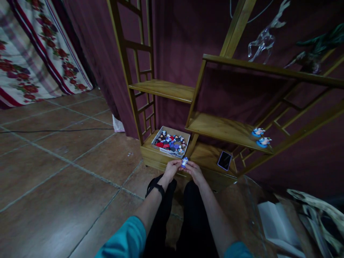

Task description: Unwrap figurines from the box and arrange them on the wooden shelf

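With our left hand (172,170) and our right hand (195,171), we pinch together one small figurine (185,162) (white and purple), near the box (176,132) of other figurines (172,142).

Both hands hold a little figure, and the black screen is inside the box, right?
No, the head view shows the black screen on the lower shelf right of the box. The left hand and right hand do hold the little figure.

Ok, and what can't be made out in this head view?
All in the head view:
Held figurine: details too small, edges covered by left hand and right hand.
Box floor: hidden by figurines inside.
Green ornament: cut off by right edge.
Dark-screened device: any screen content too small.
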### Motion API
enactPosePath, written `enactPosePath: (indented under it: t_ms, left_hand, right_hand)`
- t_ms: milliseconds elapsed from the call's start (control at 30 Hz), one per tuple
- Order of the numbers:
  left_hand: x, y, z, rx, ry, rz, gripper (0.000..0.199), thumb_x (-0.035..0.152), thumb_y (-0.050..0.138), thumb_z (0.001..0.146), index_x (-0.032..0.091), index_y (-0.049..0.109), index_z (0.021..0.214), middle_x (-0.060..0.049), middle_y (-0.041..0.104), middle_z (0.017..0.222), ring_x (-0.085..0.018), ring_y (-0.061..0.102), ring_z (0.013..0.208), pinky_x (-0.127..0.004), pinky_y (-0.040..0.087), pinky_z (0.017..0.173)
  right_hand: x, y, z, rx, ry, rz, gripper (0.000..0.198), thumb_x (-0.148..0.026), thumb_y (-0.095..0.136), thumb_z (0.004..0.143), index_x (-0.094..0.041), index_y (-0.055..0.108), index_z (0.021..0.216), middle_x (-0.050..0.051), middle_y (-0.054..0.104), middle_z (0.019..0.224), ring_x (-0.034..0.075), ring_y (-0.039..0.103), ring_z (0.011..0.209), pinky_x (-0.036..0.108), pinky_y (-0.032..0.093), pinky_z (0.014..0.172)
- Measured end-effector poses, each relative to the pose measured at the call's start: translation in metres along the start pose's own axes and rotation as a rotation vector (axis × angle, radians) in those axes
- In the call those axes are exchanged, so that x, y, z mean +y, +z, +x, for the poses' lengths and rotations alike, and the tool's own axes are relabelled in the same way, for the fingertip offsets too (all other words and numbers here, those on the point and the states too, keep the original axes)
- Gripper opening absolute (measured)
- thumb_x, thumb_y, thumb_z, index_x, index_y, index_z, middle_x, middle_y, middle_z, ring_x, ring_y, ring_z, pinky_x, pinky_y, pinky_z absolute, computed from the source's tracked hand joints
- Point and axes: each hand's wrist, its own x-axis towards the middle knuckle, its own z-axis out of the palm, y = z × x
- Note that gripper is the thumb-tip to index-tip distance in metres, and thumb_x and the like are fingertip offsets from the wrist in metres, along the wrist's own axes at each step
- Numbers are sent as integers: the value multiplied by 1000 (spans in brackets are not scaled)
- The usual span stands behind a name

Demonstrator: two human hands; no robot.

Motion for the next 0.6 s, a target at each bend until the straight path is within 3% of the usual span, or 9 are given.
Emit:
enactPosePath:
  t_ms: [300,600]
  left_hand:
    - [-4,-2,2,38,63,-19,27,25,72,60,14,62,83,-3,64,69,-13,60,61,-28,51,62]
    - [-8,-3,5,-9,81,31,23,29,71,60,12,63,74,-4,65,66,-13,60,58,-28,50,60]
  right_hand:
    - [-2,3,-1,71,9,66,35,-38,70,62,-16,64,89,6,69,81,16,63,69,33,50,73]
    - [-1,2,-2,12,-44,65,32,-39,68,63,-16,64,86,7,69,85,19,64,74,36,50,76]
